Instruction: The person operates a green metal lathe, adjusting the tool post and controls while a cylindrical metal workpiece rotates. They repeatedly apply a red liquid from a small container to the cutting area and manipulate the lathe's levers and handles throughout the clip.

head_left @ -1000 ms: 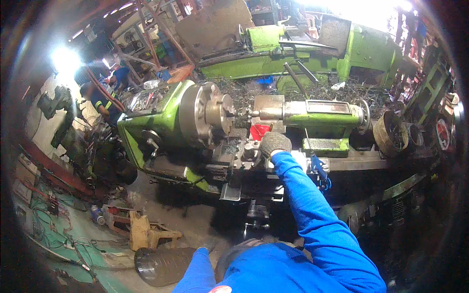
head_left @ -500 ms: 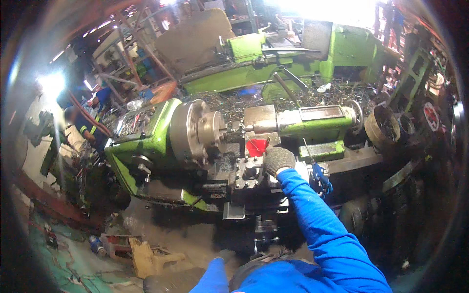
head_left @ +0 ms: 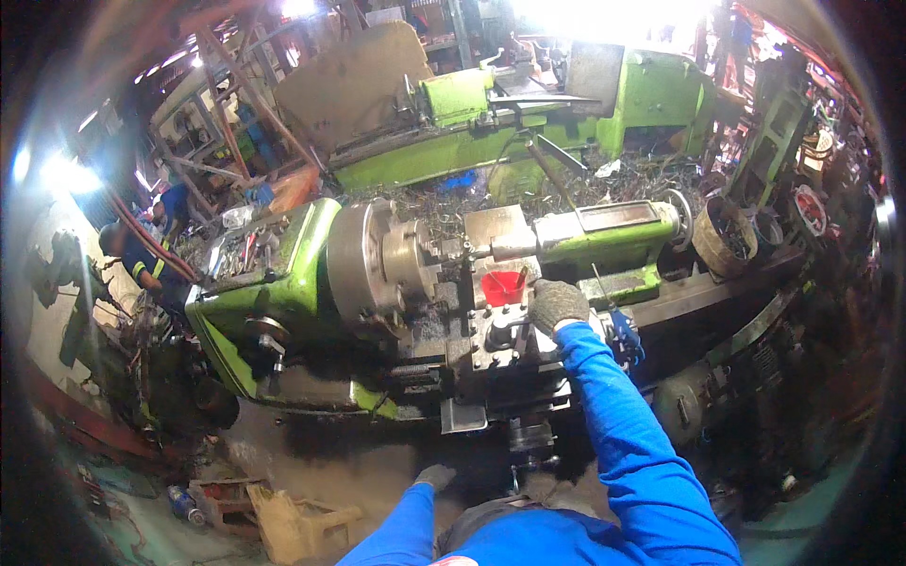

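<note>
On the green lathe in front of me, my right hand (head_left: 557,307), in a grey knit glove, is curled at the right side of the tool post (head_left: 502,332). Its fingertips are turned away, so what it grips is hidden. Just left of it sits a red container (head_left: 503,287) with a thin stick standing in it. My left hand (head_left: 436,475), gloved too, hangs low in front of the machine, fingers loosely extended and nothing visible in it. The large chuck (head_left: 363,264) is left of the tool post, and the tailstock (head_left: 604,228) is to the right.
Small tools lie on the headstock (head_left: 255,255). Metal shavings (head_left: 444,198) are heaped behind the bed. A drum (head_left: 725,236) stands past the tailstock handwheel (head_left: 678,219). A second green lathe (head_left: 453,151) is behind. Another person (head_left: 142,255) is at the left. A wooden stool (head_left: 293,524) is on the floor.
My view has shifted a little. My right hand has drawn slightly away from the red container, to the right. My left glove now shows more plainly beyond its sleeve.
</note>
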Action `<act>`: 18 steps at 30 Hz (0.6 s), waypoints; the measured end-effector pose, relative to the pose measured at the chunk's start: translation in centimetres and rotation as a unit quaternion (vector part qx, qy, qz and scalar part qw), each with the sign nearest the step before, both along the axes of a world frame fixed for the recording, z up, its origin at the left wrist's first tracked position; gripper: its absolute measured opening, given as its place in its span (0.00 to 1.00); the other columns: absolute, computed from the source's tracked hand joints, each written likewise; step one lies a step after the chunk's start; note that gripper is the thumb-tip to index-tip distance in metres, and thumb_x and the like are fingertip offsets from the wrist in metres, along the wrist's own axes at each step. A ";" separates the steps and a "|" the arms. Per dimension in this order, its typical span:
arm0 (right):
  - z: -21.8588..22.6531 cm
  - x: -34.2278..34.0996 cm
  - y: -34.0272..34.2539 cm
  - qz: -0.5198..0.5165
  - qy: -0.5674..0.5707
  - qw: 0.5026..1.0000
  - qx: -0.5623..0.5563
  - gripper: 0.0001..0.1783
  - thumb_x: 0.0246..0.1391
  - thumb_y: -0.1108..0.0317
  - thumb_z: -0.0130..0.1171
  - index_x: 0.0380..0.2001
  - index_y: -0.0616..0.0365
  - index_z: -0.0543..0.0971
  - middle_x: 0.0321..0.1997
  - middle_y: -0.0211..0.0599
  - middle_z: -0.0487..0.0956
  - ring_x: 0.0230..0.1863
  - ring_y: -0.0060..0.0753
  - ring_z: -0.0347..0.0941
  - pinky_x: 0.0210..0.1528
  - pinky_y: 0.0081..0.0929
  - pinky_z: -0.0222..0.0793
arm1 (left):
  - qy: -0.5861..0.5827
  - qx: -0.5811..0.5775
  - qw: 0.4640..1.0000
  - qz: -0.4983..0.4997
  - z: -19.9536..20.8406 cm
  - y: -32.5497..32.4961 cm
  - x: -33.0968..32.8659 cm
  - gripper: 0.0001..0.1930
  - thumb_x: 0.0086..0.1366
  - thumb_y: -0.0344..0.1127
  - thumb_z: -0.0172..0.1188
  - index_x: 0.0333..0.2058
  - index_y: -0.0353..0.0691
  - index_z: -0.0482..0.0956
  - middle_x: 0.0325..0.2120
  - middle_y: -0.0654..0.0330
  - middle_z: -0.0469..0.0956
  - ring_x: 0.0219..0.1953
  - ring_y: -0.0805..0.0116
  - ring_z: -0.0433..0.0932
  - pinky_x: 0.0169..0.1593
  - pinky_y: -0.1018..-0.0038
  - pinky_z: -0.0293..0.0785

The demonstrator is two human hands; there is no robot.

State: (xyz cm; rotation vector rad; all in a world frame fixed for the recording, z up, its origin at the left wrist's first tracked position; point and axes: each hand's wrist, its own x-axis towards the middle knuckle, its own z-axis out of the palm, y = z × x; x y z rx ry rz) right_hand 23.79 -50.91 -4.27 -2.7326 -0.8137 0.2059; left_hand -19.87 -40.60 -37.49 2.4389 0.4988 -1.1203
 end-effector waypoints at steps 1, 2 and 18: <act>-0.1 0.1 0.0 -0.004 0.005 1.000 0.001 0.21 0.65 0.52 0.48 0.48 0.47 0.85 0.48 0.48 0.86 0.52 0.54 0.82 0.56 0.51 0.76 | 0.000 0.002 1.000 0.010 0.5 -0.1 0.2 0.22 0.76 0.42 0.45 0.62 0.45 0.77 0.60 0.46 0.77 0.63 0.45 0.75 0.68 0.54 0.69; -0.4 0.3 0.1 -0.010 0.003 1.000 0.007 0.21 0.65 0.52 0.48 0.48 0.47 0.85 0.48 0.48 0.86 0.52 0.55 0.82 0.56 0.51 0.76 | 0.013 0.015 1.000 -0.023 -0.4 0.0 -0.2 0.22 0.76 0.42 0.44 0.62 0.45 0.78 0.60 0.47 0.77 0.63 0.46 0.75 0.68 0.55 0.69; 1.0 -0.5 0.2 0.044 0.016 0.999 0.022 0.28 0.63 0.59 0.50 0.65 0.58 0.69 0.47 0.56 0.85 0.49 0.56 0.84 0.52 0.52 0.79 | -0.060 -0.228 0.803 0.548 -8.4 -1.2 -8.1 0.25 0.76 0.62 0.42 0.47 0.49 0.79 0.44 0.51 0.82 0.46 0.51 0.80 0.48 0.50 0.77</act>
